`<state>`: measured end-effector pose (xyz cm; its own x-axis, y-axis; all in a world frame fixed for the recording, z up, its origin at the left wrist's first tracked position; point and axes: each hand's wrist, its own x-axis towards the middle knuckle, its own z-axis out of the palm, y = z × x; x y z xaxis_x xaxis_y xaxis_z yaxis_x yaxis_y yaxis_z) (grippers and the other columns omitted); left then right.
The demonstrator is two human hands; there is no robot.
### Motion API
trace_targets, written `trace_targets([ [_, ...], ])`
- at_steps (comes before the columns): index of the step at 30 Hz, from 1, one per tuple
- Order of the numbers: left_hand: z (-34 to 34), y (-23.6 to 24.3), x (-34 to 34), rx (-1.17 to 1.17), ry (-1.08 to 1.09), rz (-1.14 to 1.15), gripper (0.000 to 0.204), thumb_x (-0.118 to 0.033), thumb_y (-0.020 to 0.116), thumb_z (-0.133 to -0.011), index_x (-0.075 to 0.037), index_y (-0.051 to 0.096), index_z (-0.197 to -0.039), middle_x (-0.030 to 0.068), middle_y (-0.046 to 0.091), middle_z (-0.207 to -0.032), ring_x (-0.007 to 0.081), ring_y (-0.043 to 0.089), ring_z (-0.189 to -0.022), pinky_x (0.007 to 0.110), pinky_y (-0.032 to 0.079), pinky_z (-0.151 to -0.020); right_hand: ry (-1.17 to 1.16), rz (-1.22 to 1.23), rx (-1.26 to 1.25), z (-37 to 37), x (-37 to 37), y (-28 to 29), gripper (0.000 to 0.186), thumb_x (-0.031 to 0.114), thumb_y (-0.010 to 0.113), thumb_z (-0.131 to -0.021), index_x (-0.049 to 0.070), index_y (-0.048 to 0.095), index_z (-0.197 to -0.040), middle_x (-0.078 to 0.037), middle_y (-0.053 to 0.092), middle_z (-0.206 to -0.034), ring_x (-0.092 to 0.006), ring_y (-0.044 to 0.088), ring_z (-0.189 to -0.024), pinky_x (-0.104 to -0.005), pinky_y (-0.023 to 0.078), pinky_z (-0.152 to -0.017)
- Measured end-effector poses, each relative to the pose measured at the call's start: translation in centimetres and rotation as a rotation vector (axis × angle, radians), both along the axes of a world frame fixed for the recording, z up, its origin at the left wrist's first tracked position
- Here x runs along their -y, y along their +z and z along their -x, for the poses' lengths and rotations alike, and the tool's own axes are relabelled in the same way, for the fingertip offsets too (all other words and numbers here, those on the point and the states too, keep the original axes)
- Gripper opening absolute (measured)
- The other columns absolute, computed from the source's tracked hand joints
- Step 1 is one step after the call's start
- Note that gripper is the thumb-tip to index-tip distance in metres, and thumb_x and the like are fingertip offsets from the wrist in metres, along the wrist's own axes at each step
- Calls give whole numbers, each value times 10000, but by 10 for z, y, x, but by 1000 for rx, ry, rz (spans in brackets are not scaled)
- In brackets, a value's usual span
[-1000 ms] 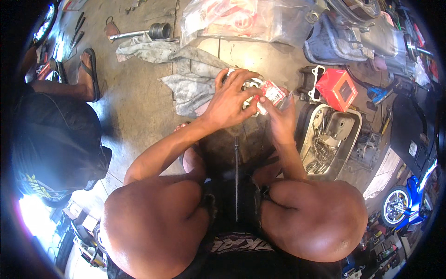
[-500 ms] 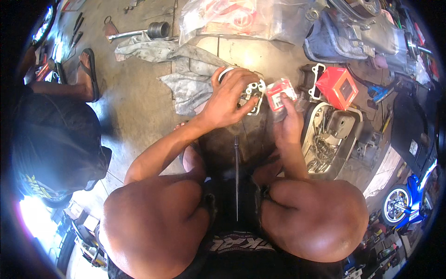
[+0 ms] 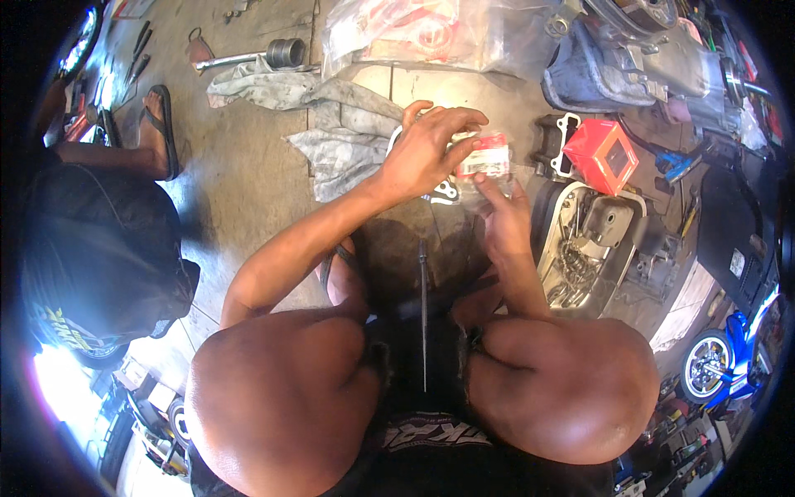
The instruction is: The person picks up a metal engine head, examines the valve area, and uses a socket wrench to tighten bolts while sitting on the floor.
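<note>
A small clear plastic packet with a red and white label (image 3: 484, 157) is in my right hand (image 3: 507, 224), whose thumb presses on its lower edge. My left hand (image 3: 426, 153) reaches to the packet's left side. Its thumb overlaps the label's edge, while the curved fingers stand apart just above. Beneath my left hand lies a metal engine part (image 3: 445, 194) with a pale rim and holes, mostly hidden by the hand and packet. A grey, stained rag (image 3: 339, 137) lies to its left.
On the right are a red box (image 3: 600, 156), a white gasket (image 3: 565, 145) and a metal tray (image 3: 640, 217) of loose parts. A plastic bag (image 3: 414, 37) lies beyond. A rod with a dark cylinder (image 3: 286, 53) lies far left. Another person (image 3: 103, 248) sits at left.
My right hand has moved the packet left and turned it, bringing it over the engine part. My left hand has lifted off that part and shifted toward the packet.
</note>
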<state>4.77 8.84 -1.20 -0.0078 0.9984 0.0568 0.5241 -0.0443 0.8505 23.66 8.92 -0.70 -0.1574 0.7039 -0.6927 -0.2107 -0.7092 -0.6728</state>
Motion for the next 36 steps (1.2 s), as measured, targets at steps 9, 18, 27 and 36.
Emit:
trace_targets([
  [9, -3, 3, 32, -187, 25, -36, 234, -273, 702, -890, -182, 710, -1106, 41, 564, -1359, 270, 417, -1395, 571, 94, -1175, -110, -40, -57, 10, 8, -8, 392, 151, 697, -965, 21, 558, -1308, -74, 657, -1190, -184, 643, -1038, -346, 525, -882],
  [18, -4, -6, 41, -271, -22, -74, 237, -255, 679, -897, -190, 714, -1122, 43, 563, -1357, 284, 417, -1400, 589, 91, -1180, 82, -40, 118, -6, 11, -20, 325, 217, 734, -943, 66, 642, -1215, -18, 697, -1088, -107, 625, -903, -290, 478, -751],
  [27, -2, 3, 28, -244, -70, -21, 191, -287, 717, -854, -192, 739, -1018, 2, 613, -1244, 256, 445, -1355, 594, 101, -1176, 229, -142, 109, -1, 3, -11, 352, 122, 754, -924, 23, 615, -1232, -50, 703, -1107, -116, 660, -934, -276, 525, -806],
  [36, 6, -4, 24, -235, -122, 28, 213, -256, 726, -821, -192, 736, -1024, 11, 599, -1223, 219, 464, -1331, 576, 129, -1188, 283, -112, 63, 4, -2, -10, 471, 188, 792, -896, -24, 572, -1255, -98, 695, -1127, -171, 673, -1009, -326, 542, -888],
])
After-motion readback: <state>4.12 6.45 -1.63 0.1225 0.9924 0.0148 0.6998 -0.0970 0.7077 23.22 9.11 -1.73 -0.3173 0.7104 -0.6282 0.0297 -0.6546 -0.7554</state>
